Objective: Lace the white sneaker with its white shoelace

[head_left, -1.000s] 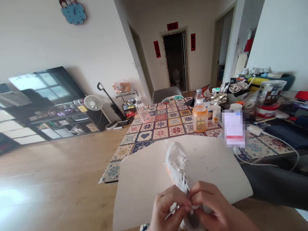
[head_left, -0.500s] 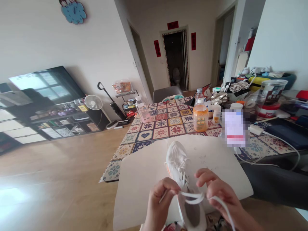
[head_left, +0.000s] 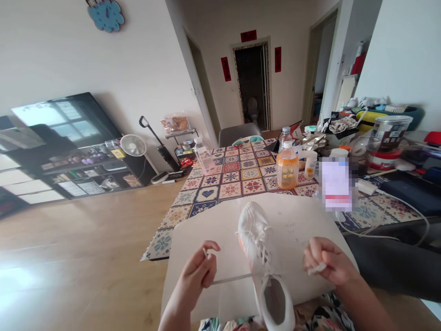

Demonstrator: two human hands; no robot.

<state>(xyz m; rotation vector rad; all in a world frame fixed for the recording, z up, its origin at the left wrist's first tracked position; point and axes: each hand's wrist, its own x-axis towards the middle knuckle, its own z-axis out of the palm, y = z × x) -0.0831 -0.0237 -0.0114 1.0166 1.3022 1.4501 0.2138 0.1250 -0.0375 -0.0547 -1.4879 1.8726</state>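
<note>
My left hand [head_left: 200,270] pinches a flat white lace [head_left: 234,278] between thumb and fingers, with its tip poking up above my fingers. The lace runs taut-looking and nearly straight from there to the white running shoe [head_left: 262,257]. My right hand [head_left: 329,262] is curled nearly into a fist, a short white end of lace showing under the fingers. It looks like a firm hold on the other end, but I can't see that length run back to the shoe. Neither hand touches the shoe; they sit on either side of it, well apart.

The shoe lies on a big pale sheet [head_left: 213,248] at the table's near edge, toe pointing away, opening toward me, dark insole [head_left: 274,301] showing, slightly tilted, orange trim [head_left: 238,235] along the sole edge. It looks light and soft: thin knit upper, flexible collar, probably easy to squash. Best hold is probably the firmer heel or sole, not the mesh. The lace seems soft and smooth, so it could slip from a loose pinch.

Beyond the sheet, a patterned tile-print tablecloth [head_left: 241,181] carries an orange juice bottle [head_left: 287,168] and a water bottle [head_left: 284,137]. A pixelated object [head_left: 336,184] is too blurred to identify.
</note>
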